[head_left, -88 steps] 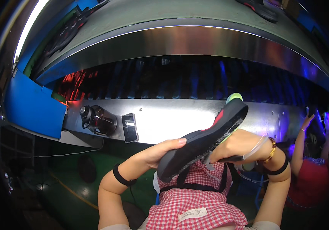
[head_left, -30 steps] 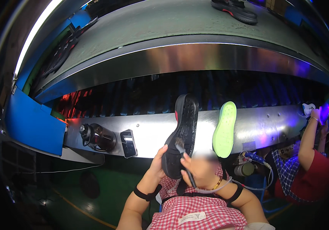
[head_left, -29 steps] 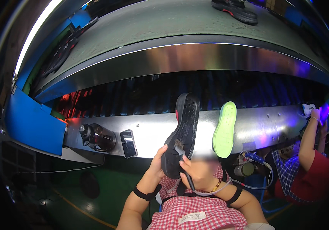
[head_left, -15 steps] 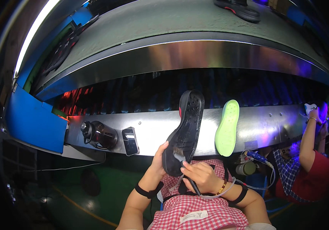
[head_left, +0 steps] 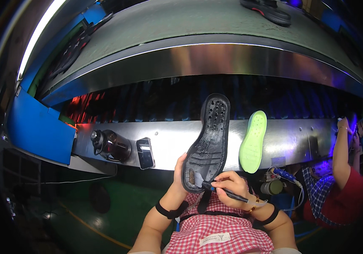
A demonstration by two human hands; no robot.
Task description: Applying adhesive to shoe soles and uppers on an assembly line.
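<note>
My left hand (head_left: 179, 174) grips the edge of a black shoe sole (head_left: 209, 146) near its lower end, holding it over the metal ledge with its hollow inner face up. Wet-looking streaks shine on that face, and small holes dot its far end. A brush (head_left: 228, 192) with a dark handle is pinched in my right hand (head_left: 231, 186); its pale bristles touch the inside of the sole's lower end. A thin clear tube runs from the handle past my right wrist. On the ledge to the right lies a lime-green foam insole (head_left: 253, 144).
A dark bottle (head_left: 111, 145) and a phone (head_left: 145, 153) lie on the metal ledge (head_left: 168, 135) at left. Beyond it, a raised green belt (head_left: 181, 25) carries a black shoe (head_left: 270, 13). A co-worker's arm (head_left: 341, 156) is at far right, near a jar (head_left: 271, 187).
The sole has tilted so its inner face shows more fully. My right hand has shifted right and the brush handle now lies flatter. The co-worker's hands have moved slightly.
</note>
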